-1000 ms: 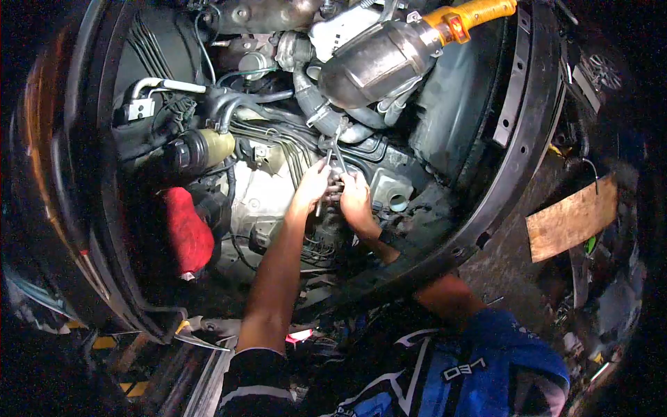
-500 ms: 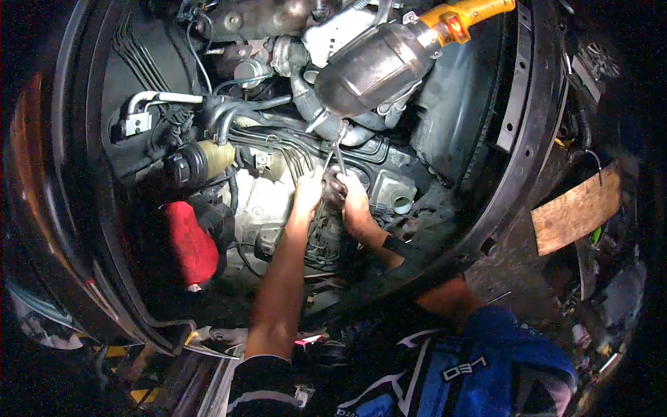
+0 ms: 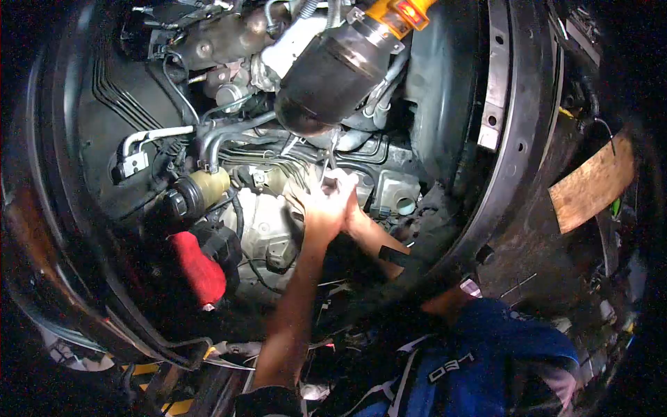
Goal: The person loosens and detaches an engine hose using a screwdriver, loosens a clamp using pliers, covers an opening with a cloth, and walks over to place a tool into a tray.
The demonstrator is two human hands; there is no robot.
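Deep in the engine bay, my right hand [image 3: 352, 193] is closed around the handles of slim metal pliers [image 3: 331, 158]. Their far end reaches up to a hose [image 3: 353, 141] under the work lamp, where the jaws are hard to see. My left hand [image 3: 323, 212] lies against the right one, its fingers spread over the thin metal lines and its thumb near the handles. Part of the right hand is hidden behind it. Just above the pliers is the caged work lamp [image 3: 333, 76] with its yellow handle [image 3: 399, 15].
Left of my hands sit a yellowish fluid reservoir [image 3: 210, 182] with a black cap and a red cloth-like bundle [image 3: 199, 271]. A pale metal housing [image 3: 260, 215] lies beside my left hand. The black front crossmember [image 3: 511, 167] curves along the right; a brown board [image 3: 594, 184] lies beyond it.
My left hand has moved off one plier handle and over against the right hand, its fingers now spread. The handles are closer together. The whole view has shifted slightly.
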